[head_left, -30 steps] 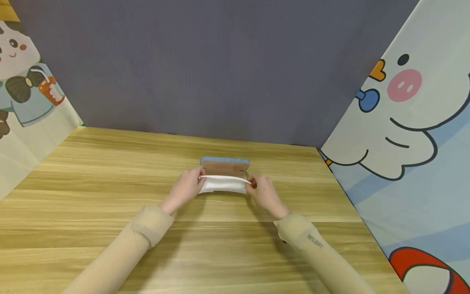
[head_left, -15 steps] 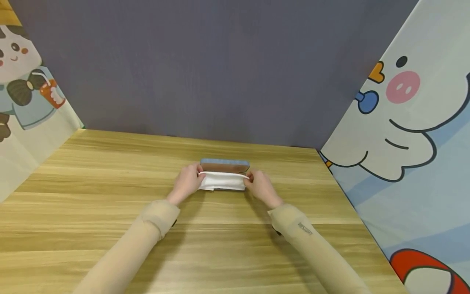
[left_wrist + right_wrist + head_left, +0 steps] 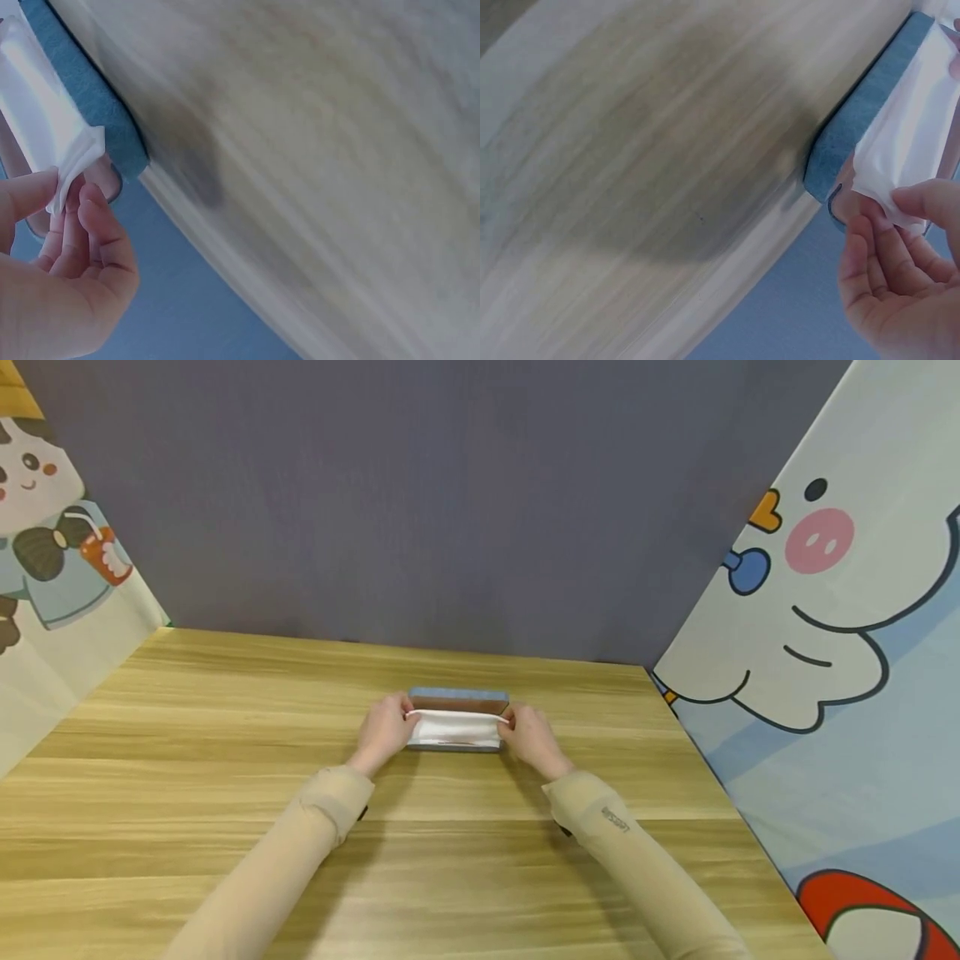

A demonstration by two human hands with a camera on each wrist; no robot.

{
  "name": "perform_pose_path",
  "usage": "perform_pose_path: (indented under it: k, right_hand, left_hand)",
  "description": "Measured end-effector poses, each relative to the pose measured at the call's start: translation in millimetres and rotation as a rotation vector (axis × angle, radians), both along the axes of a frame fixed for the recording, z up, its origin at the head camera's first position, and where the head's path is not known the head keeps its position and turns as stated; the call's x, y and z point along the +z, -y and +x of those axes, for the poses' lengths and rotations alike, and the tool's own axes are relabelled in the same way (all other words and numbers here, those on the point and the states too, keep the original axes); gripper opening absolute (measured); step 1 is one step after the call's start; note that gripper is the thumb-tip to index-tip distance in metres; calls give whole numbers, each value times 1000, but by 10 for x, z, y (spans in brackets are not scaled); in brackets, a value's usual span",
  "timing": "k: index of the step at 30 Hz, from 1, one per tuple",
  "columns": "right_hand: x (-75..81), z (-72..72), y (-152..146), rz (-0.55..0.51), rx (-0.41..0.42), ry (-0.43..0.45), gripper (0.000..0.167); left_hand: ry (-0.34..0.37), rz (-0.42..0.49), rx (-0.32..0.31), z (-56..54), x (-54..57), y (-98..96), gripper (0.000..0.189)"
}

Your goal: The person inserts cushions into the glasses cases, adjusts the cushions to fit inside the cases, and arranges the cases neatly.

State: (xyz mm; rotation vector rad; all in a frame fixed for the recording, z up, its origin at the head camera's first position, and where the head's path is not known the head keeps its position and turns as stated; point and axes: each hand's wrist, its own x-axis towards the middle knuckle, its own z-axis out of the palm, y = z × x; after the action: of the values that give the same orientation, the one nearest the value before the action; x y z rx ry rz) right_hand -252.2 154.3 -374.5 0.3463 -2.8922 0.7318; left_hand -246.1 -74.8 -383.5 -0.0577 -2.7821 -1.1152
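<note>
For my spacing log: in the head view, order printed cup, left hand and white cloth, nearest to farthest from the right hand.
1. White cloth: pinched by the right hand.
2. Left hand: at the cloth's left end.
3. Printed cup: at the view's far left.

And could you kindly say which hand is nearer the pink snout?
The right hand: it is below and left of the pink snout in the head view; the left hand is farther left.

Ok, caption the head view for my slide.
Left hand and right hand pinch a white cloth at its ends over an open blue case on a wooden table.
</note>
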Motion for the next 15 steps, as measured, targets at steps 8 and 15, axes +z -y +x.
perform_pose_path:
  k: [8, 15]
  right_hand:
    - [-88, -43, 20, 51, 3, -9, 9]
    - [-126, -81, 66, 103, -22, 7, 11]
  left_hand:
    - [43, -22, 57, -17, -73, -20, 14]
    - [47, -18, 101, -32, -98, -42, 15]
